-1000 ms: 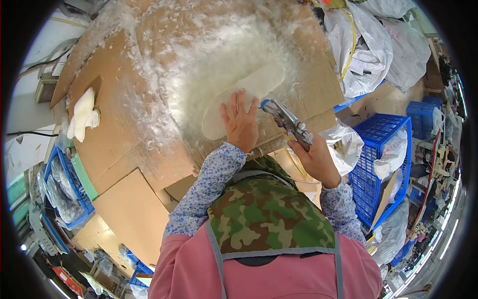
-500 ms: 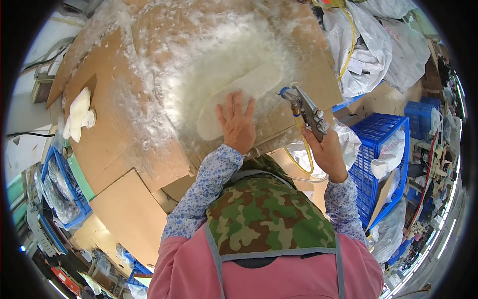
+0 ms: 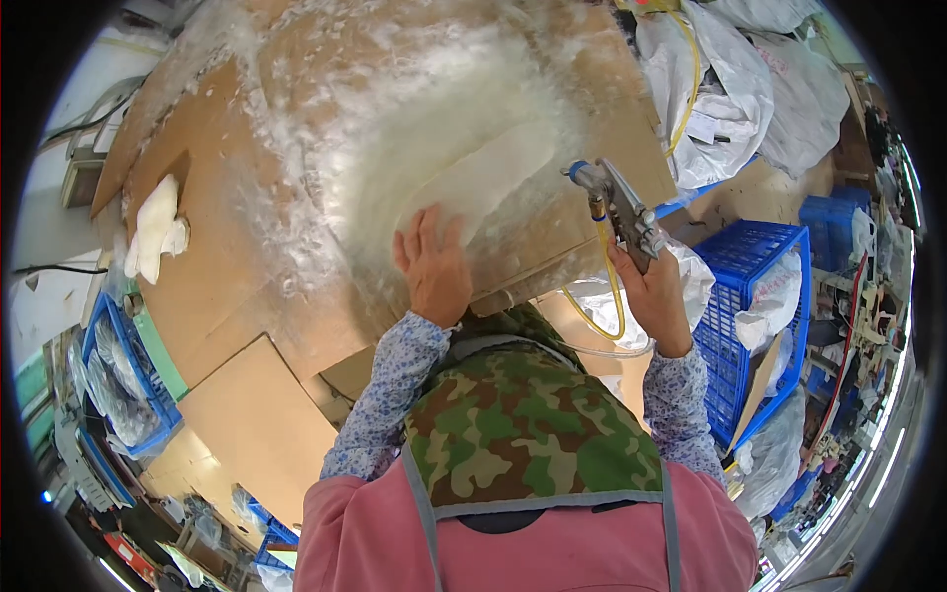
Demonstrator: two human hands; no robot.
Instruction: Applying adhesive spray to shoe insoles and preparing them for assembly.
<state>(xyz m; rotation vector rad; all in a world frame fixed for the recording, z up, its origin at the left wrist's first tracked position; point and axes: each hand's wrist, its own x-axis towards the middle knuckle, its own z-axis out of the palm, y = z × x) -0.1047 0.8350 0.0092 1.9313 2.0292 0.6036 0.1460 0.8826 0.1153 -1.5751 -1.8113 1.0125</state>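
Note:
A long, pale, insole-shaped piece (image 3: pixel 505 170) lies on a cardboard-covered surface (image 3: pixel 306 331), slanting from near left to far right. White overspray or fluff surrounds it, and its edges are hard to make out. My left hand (image 3: pixel 437 268) rests at its near-left end with the fingers stretched out, palm down. Held in my right hand (image 3: pixel 659 301) is a metal spray gun (image 3: pixel 623 205) with a blue nozzle end, to the right of the piece and pointing left. Its yellow hose (image 3: pixel 614 296) loops down beneath the handle.
Left on the cardboard sits a small pile of white pieces (image 3: pixel 155 227). Blue plastic crates stand at the right (image 3: pixel 735 326) and left (image 3: pixel 148 395). White sacks (image 3: pixel 725 109) fill the far right, beside another stretch of yellow hose. The cardboard's front edge is close to my apron (image 3: pixel 533 434).
My left hand has slid left and toward me, from the middle of the pale piece to its near end. The spray gun has shifted slightly right.

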